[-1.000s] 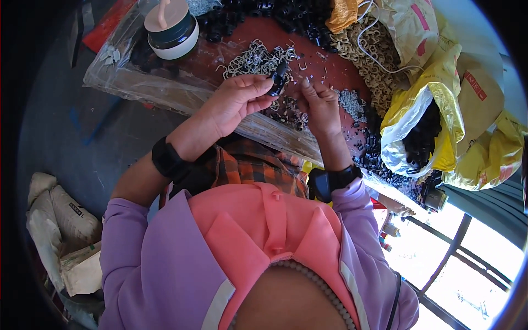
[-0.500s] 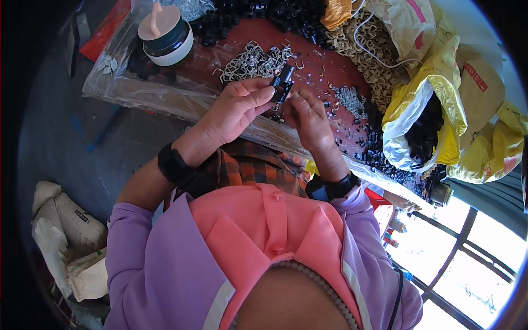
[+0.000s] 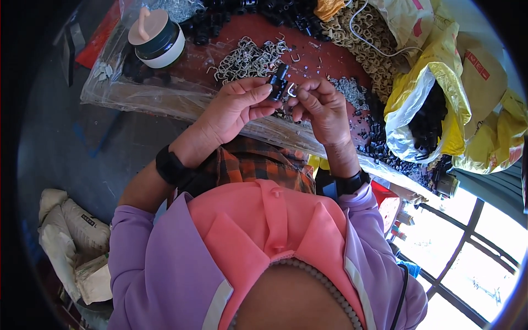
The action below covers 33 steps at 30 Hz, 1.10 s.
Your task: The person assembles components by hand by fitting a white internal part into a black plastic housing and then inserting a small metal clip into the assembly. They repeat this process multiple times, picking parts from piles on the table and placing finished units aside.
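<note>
Piece (image 3: pixel 278 85) being held is black and stepped, narrower on top.

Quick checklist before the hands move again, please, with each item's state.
1. Left hand holding the black part: ok, pinched between thumb and fingers.
2. Right hand holding the metal clip: ok, at the fingertips.
3. Clip touching the black part: cannot tell, they look very close.
4. Red table free of loose bits: not ok, bits are scattered.
5. Yellow bag open: ok, black pieces visible inside.
</note>
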{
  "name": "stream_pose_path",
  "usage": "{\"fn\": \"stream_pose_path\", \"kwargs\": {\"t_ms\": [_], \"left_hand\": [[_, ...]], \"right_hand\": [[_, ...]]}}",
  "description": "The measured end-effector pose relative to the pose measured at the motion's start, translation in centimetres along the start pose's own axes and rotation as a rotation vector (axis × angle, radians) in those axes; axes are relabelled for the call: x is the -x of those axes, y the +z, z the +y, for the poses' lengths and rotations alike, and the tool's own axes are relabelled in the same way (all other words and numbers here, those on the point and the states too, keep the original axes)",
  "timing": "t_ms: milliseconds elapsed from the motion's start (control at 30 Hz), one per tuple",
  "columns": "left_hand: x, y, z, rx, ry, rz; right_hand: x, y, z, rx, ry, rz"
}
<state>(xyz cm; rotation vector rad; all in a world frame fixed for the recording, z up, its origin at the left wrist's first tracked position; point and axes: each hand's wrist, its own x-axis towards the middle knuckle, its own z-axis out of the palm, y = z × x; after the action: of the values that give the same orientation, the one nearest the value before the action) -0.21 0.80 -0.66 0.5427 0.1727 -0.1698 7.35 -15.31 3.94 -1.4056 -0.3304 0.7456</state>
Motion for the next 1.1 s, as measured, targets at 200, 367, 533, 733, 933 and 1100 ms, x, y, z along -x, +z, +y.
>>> {"fn": "stream_pose_path", "kwargs": {"t_ms": [200, 367, 533, 733, 933, 1100], "left_hand": [[0.6, 1.5, 0.0, -0.021, -0.052, 0.012], [0.8, 1.5, 0.0, -0.054, -0.070, -0.006], [0.9, 1.5, -0.2, -0.103, -0.087, 0.032], [0.9, 1.3, -0.1, -0.137, -0.113, 0.048], [1.0, 1.2, 0.1, -0.190, -0.126, 0.006], [1.4, 1.3, -0.4, -0.257, -0.107, 0.031]], "right_hand": [[0.5, 1.0, 0.6, 0.398, -0.456, 0.040], [1.0, 1.6, -0.5, 0.907, -0.736, 0.073], [1.6, 2.0, -0.4, 1.066, -0.795, 0.147], [1.6, 1.5, -0.8, 1.139, -0.777, 0.054], [1.8, 1.3, -0.7, 1.141, -0.764, -0.009], [2.4, 1.4, 0.3, 1.062, -0.747, 0.028]]}}
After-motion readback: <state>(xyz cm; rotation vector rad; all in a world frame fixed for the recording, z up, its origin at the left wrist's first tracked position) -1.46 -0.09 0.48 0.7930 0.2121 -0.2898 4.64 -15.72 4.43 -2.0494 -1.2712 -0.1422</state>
